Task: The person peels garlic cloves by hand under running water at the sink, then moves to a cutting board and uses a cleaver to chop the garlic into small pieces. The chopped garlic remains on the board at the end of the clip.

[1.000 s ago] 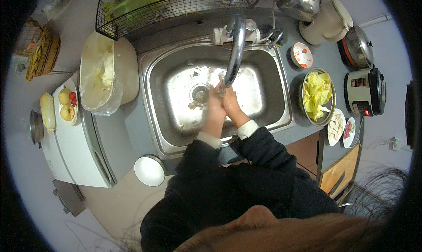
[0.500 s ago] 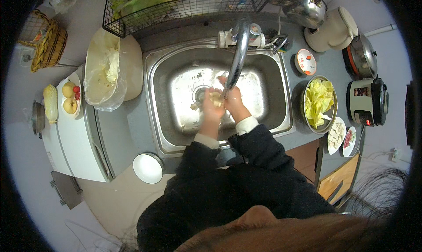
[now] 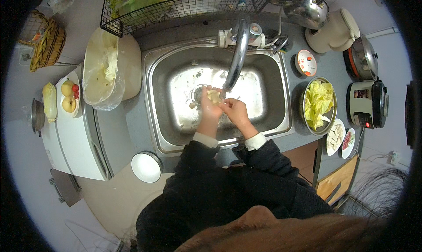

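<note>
Both hands are inside the stainless steel sink (image 3: 153,103), under the curved chrome tap (image 3: 237,54). In my cupped left hand (image 3: 210,110) lies a pale yellowish lumpy piece of food (image 3: 214,96), too small to name surely. My right hand (image 3: 238,114) is beside it, its thumb and fingers pinched together close to the piece; what is between those fingertips is hidden. Near the left hand is the drain (image 3: 198,93), with small pale bits around it.
Right of the sink stand a metal bowl of yellow-green leaves (image 3: 318,103), a small patterned bowl (image 3: 305,63), a plate of pale slices (image 3: 335,136) and a rice cooker (image 3: 367,104). To the left are a plastic-lined bin (image 3: 132,67) and a white bowl (image 3: 146,167). Behind runs a black wire rack (image 3: 189,10).
My right hand has drawn back from under the tap toward me, its fingers now pinched. The left hand has turned more open, showing the pale piece.
</note>
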`<state>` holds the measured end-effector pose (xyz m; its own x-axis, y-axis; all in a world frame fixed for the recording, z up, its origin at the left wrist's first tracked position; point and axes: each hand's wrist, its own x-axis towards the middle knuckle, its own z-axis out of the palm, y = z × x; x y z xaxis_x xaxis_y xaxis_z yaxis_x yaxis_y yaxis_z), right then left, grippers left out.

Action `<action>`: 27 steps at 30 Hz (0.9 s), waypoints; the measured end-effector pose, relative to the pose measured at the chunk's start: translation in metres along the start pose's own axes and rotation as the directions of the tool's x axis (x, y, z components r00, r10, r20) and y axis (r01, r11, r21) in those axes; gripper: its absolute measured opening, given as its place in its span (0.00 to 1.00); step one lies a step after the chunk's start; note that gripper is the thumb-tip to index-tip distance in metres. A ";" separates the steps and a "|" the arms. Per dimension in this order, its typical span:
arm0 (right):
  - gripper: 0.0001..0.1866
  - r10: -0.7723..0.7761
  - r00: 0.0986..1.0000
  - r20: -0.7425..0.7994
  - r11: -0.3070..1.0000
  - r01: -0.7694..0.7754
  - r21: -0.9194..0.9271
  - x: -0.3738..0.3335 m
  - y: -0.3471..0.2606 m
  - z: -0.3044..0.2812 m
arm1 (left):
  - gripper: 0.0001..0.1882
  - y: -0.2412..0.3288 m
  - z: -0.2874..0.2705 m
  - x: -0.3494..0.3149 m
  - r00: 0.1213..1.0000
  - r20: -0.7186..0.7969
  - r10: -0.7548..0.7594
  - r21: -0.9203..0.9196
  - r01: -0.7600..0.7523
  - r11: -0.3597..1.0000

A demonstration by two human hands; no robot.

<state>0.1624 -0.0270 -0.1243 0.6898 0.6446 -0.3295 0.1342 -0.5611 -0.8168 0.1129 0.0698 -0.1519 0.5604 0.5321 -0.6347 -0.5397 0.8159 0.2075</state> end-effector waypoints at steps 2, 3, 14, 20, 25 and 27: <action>0.13 -0.032 0.998 -0.056 0.966 0.017 -0.259 -0.004 -0.008 0.000 | 0.16 -0.001 -0.001 -0.001 1.000 -0.004 0.000 0.027 0.000 1.000; 0.12 -0.046 0.999 -0.025 0.938 0.035 -0.344 -0.005 -0.012 0.000 | 0.16 -0.001 -0.002 -0.002 1.000 -0.028 -0.008 0.033 0.009 0.999; 0.09 -0.246 0.967 0.068 0.968 0.241 0.067 -0.013 0.008 -0.027 | 0.16 0.009 -0.028 0.005 0.989 -0.060 -0.134 -0.242 0.116 0.963; 0.13 -0.291 0.957 -0.004 0.659 0.197 -0.726 0.000 0.024 -0.045 | 0.15 0.020 -0.020 -0.006 0.992 -0.065 -0.106 -0.290 0.083 0.953; 0.14 -0.241 0.965 0.106 0.917 0.262 -0.302 0.006 -0.001 -0.031 | 0.16 0.020 -0.010 -0.015 0.996 -0.053 -0.067 -0.279 0.050 0.959; 0.12 -0.317 0.943 0.100 0.944 0.324 -0.062 0.002 -0.008 -0.014 | 0.16 0.018 -0.009 -0.015 0.992 -0.098 -0.079 -0.241 0.054 0.969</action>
<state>0.1729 -0.0280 -0.1117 0.5368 0.8378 -0.0998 0.3942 -0.3536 -0.8483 0.0889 0.0748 -0.1449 0.5369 0.4409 -0.7193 -0.6445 0.7645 -0.0124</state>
